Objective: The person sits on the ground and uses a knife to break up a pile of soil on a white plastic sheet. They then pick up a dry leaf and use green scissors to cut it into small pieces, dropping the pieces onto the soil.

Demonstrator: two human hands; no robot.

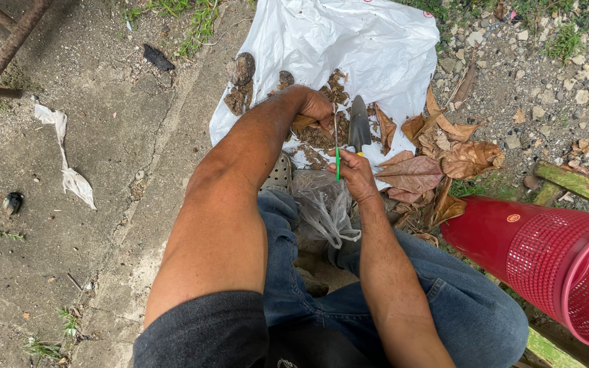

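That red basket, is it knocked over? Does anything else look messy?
Yes, the red basket lies tipped on its side at the right. Clumps of soil and dry brown leaves are scattered over the white plastic sheet, and a crumpled white scrap lies on the ground at the left.

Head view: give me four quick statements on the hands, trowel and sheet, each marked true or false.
1. The right hand holds a thin green-handled tool. True.
2. The garden trowel lies on a black tarp. False: it lies on a white plastic sheet.
3. The left hand rests among the brown soil on the sheet. True.
4. The red mesh basket sits on the sheet. False: it is off to the right, beside the dry leaves.
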